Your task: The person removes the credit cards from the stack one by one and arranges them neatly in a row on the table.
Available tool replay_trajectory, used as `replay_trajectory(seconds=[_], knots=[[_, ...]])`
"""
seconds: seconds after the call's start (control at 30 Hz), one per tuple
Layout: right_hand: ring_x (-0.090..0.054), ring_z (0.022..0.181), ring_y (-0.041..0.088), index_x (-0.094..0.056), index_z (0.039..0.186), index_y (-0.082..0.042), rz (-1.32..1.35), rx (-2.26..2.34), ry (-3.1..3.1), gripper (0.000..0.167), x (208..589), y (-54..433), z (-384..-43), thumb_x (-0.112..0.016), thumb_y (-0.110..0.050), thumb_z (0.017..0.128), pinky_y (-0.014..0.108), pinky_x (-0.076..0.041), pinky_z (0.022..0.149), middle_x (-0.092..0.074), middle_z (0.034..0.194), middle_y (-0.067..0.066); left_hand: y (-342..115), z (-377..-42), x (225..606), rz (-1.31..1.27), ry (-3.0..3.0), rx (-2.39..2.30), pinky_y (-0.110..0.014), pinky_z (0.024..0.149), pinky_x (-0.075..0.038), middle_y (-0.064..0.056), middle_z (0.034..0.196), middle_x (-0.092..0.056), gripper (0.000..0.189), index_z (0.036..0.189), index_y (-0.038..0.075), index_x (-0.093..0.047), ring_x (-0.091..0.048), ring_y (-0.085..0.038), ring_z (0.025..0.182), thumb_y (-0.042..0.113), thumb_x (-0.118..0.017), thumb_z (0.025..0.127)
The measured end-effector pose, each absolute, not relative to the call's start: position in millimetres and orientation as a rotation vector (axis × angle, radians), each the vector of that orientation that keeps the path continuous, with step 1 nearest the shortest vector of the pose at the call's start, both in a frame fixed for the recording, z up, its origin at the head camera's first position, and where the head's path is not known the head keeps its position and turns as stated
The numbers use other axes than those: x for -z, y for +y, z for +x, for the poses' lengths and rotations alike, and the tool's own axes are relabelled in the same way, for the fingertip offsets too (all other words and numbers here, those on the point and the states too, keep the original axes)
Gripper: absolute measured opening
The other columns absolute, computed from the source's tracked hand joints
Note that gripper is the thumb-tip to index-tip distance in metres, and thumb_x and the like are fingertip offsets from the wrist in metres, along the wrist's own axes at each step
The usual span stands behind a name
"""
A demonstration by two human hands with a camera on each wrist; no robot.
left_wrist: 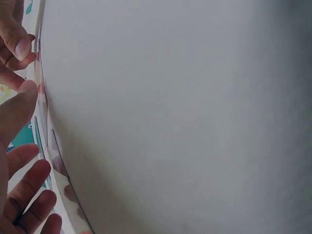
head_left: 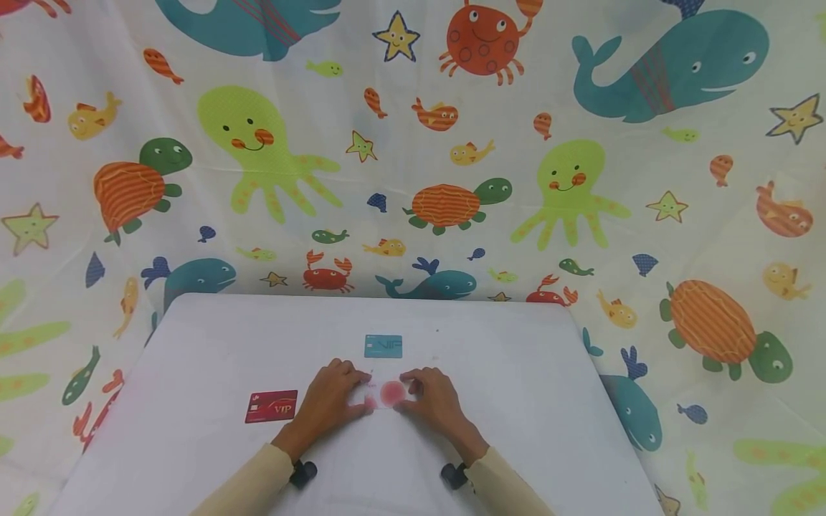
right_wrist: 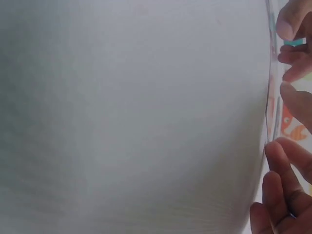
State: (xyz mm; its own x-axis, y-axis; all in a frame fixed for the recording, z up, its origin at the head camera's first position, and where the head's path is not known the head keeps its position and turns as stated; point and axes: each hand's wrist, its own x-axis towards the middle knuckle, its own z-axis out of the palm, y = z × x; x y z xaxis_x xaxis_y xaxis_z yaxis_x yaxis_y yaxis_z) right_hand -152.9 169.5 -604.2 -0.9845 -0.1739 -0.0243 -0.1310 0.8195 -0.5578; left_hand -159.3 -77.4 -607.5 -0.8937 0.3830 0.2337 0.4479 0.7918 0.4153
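Between the two hands lies a pale card (head_left: 381, 385) with a round pink patch and more pink near its left side. My left hand (head_left: 330, 395) holds it at the left, thumb at the near corner and index finger at the far one. At the opposite side my right hand (head_left: 434, 401) grips it likewise with thumb and index finger. Left of the left hand lies a red VIP card (head_left: 271, 406). A teal VIP card (head_left: 383, 346) lies just beyond the pale card. Both wrist views catch the fingertips (left_wrist: 30, 90) only at the frame's edge.
All three cards are on a white-covered table (head_left: 516, 358). Behind it hangs a curtain (head_left: 413, 172) printed with sea animals. A dark wrist camera (head_left: 303, 474) sits on the left wrist, another (head_left: 454, 475) on the right.
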Motion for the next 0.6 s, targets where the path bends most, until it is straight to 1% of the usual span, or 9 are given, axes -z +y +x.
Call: replay_trajectory(seconds=[0.13, 0.27, 0.4, 0.6], knots=[[-0.052, 0.081, 0.007, -0.078, 0.122, -0.022, -0.246, 0.913, 2.944, 0.041, 601, 169, -156, -0.090, -0.036, 0.086, 0.024, -0.049, 0.076, -0.066, 0.085, -0.009, -79, -164, 607, -0.654, -2.843, 0.731, -0.036, 0.086, -0.059, 0.001, 0.104, -0.074, 0.058, 0.121, 0.019, -0.080, -0.062, -0.015, 0.096, 0.049, -0.096, 0.074], [-0.054, 0.083, 0.006, -0.077, 0.123, -0.022, -0.221, 0.919, 2.951, 0.044, 601, 169, -160, -0.090, -0.040, 0.085, 0.025, -0.052, 0.078, -0.066, 0.088, -0.010, -80, -171, 604, -0.639, -2.848, 0.725, -0.037, 0.086, -0.060, 0.001, 0.105, -0.075, 0.060, 0.122, 0.019, -0.080, -0.062, -0.015, 0.097, 0.050, -0.096, 0.073], [-0.055, 0.086, 0.006, -0.076, 0.124, -0.025, -0.191, 0.919, 2.956, 0.045, 602, 170, -166, -0.090, -0.043, 0.085, 0.025, -0.053, 0.080, -0.065, 0.090, -0.012, -79, -177, 600, -0.611, -2.842, 0.764, -0.040, 0.089, -0.061, 0.000, 0.105, -0.076, 0.057, 0.120, 0.018, -0.080, -0.064, -0.017, 0.098, 0.046, -0.097, 0.074], [-0.056, 0.090, 0.008, -0.075, 0.125, -0.023, -0.156, 0.960, 2.943, 0.045, 602, 170, -175, -0.089, -0.040, 0.086, 0.028, -0.054, 0.083, -0.066, 0.094, -0.011, -78, -185, 599, -0.579, -2.821, 0.793, -0.039, 0.089, -0.061, 0.000, 0.105, -0.077, 0.054, 0.121, 0.017, -0.080, -0.065, -0.019, 0.098, 0.043, -0.096, 0.077]])
